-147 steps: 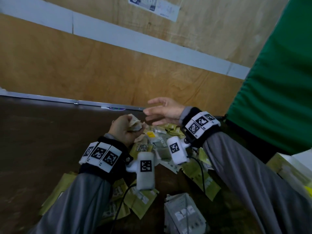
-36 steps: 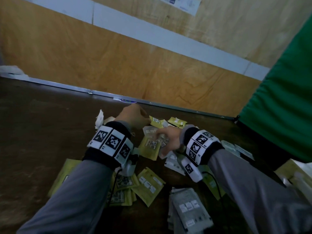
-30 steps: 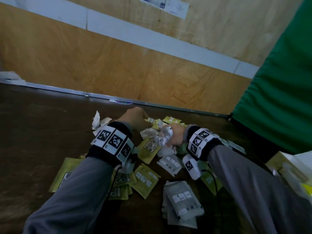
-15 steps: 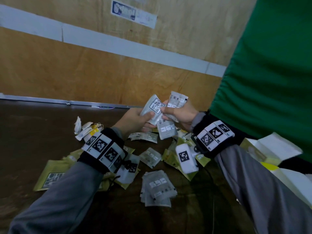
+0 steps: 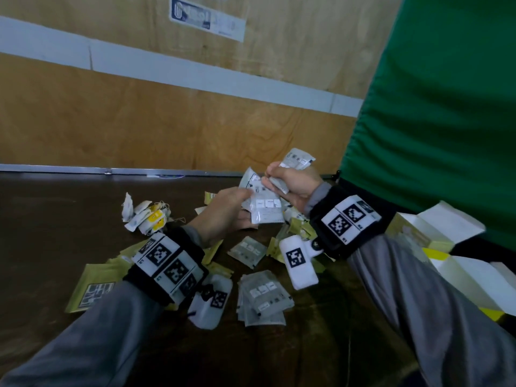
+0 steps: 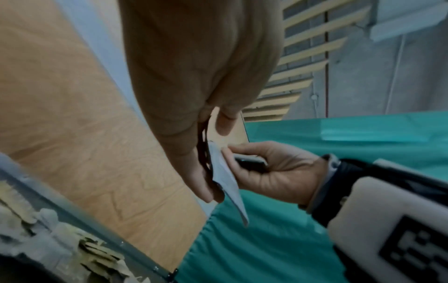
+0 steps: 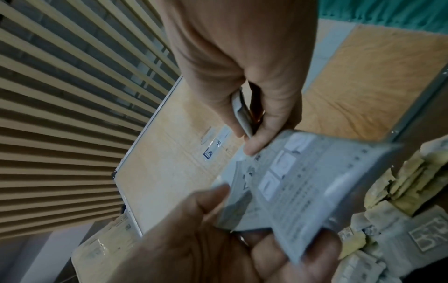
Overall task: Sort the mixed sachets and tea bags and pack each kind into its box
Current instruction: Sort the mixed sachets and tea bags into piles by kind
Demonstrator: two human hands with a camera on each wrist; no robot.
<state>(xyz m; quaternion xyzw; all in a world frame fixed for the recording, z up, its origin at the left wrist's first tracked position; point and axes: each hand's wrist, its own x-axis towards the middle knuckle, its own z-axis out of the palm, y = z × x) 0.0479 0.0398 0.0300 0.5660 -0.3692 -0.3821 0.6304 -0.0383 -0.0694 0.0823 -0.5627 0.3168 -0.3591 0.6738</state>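
Above the table my left hand (image 5: 226,210) holds a small stack of grey sachets (image 5: 264,209) between thumb and fingers; the same stack (image 7: 303,183) fills the right wrist view. My right hand (image 5: 290,185) pinches another grey sachet (image 5: 297,159) and touches the stack's top. In the left wrist view the sachet edge (image 6: 225,178) sits between both hands. On the table lie a grey sachet pile (image 5: 262,300), a single grey sachet (image 5: 247,251), yellow-green sachets (image 5: 93,289) and a heap of tea bags (image 5: 145,216).
Open white-and-yellow boxes (image 5: 446,247) stand at the right edge of the dark table (image 5: 55,213). A wooden wall panel (image 5: 139,121) rises behind the table, and a green curtain (image 5: 432,107) hangs at the right.
Both hands have risen from the pile with grey sachets. In the last half second the right hand has brought its sachets closer onto the left hand's stack.
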